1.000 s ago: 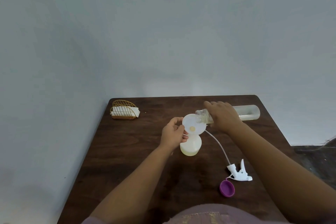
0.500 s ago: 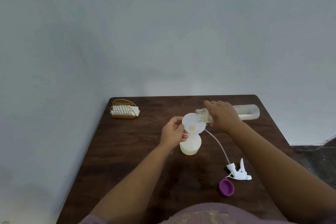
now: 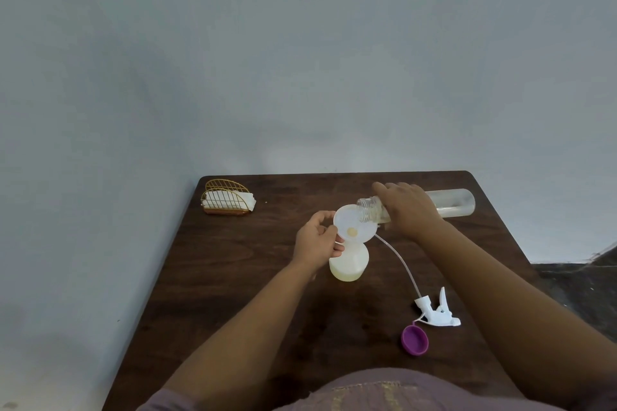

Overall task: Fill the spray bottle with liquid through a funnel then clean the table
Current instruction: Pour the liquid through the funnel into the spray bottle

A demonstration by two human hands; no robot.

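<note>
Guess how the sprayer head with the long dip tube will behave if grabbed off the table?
The sprayer head is likely light: small white plastic. Its dip tube is thin and curves across the table, so it probably flexes and trails when lifted. Lying on its side with the trigger sticking up, it seems unlikely to roll, though it may skid if pushed.

Head cam, down over table point(image 3: 233, 277)

Funnel point(image 3: 354, 228) sits in spray bottle point(image 3: 349, 263) at table point(image 3: 233, 277) centre; refill bottle point(image 3: 450, 202) tipped over funnel from right. Napkin holder point(image 3: 227, 202) far left corner. Trigger sprayer head point(image 3: 435, 312) near right, cap point(image 3: 414, 340) just before it.
</note>
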